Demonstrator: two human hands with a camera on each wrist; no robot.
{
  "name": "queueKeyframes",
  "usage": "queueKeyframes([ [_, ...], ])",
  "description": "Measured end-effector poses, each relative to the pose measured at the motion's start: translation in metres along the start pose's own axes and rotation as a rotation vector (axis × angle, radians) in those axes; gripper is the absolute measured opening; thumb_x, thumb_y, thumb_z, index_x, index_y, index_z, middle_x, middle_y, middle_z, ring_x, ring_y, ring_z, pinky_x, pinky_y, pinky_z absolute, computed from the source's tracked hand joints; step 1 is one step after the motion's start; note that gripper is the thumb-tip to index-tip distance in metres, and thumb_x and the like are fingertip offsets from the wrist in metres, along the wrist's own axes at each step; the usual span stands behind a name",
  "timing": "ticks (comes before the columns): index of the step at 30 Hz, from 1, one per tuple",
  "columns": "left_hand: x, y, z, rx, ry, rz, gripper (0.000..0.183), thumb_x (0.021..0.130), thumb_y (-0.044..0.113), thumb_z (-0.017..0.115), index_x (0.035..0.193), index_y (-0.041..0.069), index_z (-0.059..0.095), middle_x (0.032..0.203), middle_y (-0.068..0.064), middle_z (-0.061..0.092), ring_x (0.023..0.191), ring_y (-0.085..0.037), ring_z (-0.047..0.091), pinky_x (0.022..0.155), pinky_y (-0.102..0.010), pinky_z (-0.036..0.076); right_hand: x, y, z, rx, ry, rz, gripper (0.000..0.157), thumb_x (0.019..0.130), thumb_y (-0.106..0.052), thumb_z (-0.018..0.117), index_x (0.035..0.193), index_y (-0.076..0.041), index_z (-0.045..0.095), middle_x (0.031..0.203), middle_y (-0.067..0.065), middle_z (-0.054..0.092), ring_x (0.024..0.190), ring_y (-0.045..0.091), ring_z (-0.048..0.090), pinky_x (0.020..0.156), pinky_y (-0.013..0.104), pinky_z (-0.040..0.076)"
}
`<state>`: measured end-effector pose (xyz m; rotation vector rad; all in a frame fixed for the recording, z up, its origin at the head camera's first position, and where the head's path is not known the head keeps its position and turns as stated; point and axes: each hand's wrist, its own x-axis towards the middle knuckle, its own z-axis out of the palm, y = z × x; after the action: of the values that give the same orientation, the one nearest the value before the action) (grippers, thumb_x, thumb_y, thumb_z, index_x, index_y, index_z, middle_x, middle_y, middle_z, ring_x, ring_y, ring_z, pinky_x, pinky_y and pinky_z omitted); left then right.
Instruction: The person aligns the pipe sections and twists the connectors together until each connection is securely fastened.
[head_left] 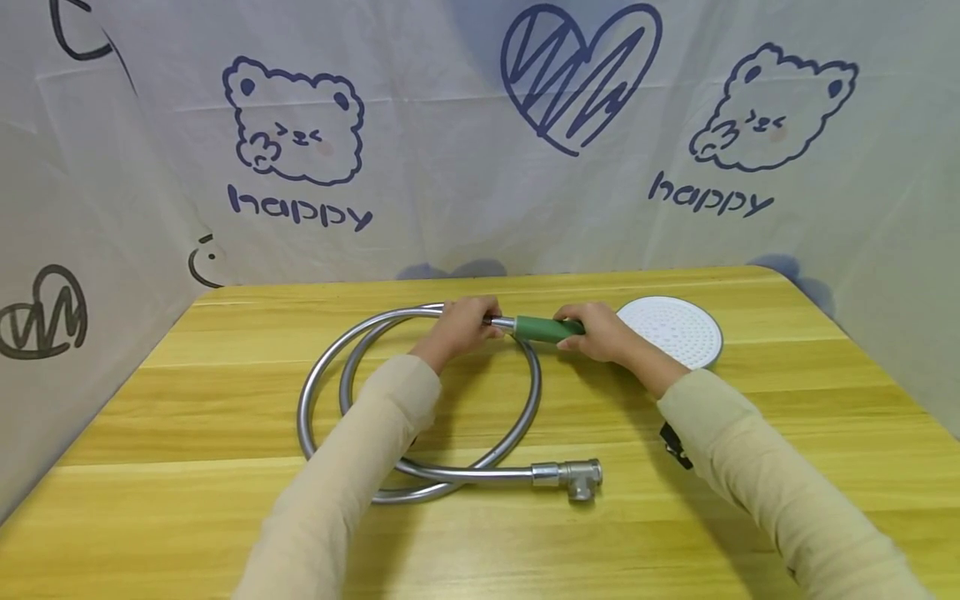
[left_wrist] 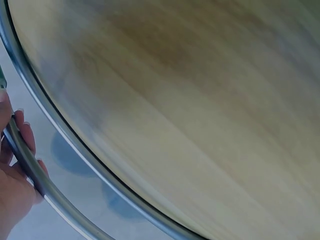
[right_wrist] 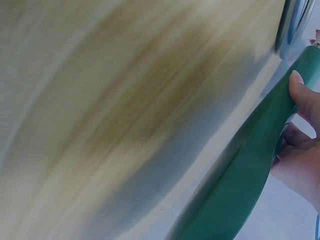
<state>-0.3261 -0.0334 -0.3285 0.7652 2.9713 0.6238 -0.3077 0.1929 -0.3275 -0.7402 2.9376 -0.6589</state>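
Note:
My left hand grips the end of a coiled metal shower hose, close to where it meets a green handle. In the left wrist view the fingers curl round the hose. My right hand holds the green handle of a shower head, whose round white spray face points up on the right. The right wrist view shows thumb and fingers round the green handle. Hose end and handle meet in line between the two hands; whether they are joined is hard to tell.
A metal angle fitting sits on the hose's other end, near the table's middle front. A small black object lies partly behind the right sleeve. White cloth with drawings hangs behind the wooden table.

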Motion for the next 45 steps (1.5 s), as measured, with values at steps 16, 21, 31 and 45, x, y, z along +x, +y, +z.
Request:
queueKeyframes([
  [16,0.0004,-0.0034,-0.0024,-0.014,-0.026,0.043,0.027,0.09,0.023,0.062,0.107,0.003,0.066,0.097,-0.009,0.068,0.084,-0.02,0.057,0.08,-0.036,0.032,0.0,-0.0007,0.0004,0.002,0.009,-0.017,0.035,0.084,-0.011,0.068,0.115,0.002,0.061,0.105,0.023,0.064,0.086,0.029,0.059,0.074,0.04,0.047],
  [21,0.0008,-0.005,-0.0032,-0.006,-0.045,0.071,0.025,0.094,0.022,0.055,0.102,0.003,0.068,0.091,-0.01,0.069,0.079,-0.019,0.056,0.079,-0.035,0.033,0.0001,-0.0007,-0.0001,-0.008,0.007,-0.018,0.035,0.084,-0.011,0.068,0.115,0.002,0.061,0.105,0.023,0.064,0.086,0.029,0.059,0.074,0.041,0.047],
  [31,-0.0008,-0.0024,-0.0023,0.009,-0.028,0.028,0.024,0.092,0.024,0.057,0.105,0.005,0.065,0.1,-0.008,0.068,0.093,-0.024,0.06,0.085,-0.039,0.036,-0.0002,-0.0003,-0.0011,-0.004,0.017,-0.028,0.033,0.083,-0.011,0.068,0.114,0.002,0.061,0.103,0.022,0.064,0.084,0.028,0.058,0.074,0.04,0.046],
  [45,-0.0006,-0.0026,0.0,-0.018,0.005,0.02,0.021,0.086,0.021,0.065,0.099,0.007,0.057,0.097,-0.008,0.067,0.092,-0.024,0.059,0.082,-0.037,0.031,-0.0013,-0.0031,-0.0016,-0.005,0.019,-0.031,0.034,0.083,-0.011,0.068,0.114,0.002,0.061,0.104,0.023,0.064,0.085,0.029,0.059,0.074,0.041,0.047],
])
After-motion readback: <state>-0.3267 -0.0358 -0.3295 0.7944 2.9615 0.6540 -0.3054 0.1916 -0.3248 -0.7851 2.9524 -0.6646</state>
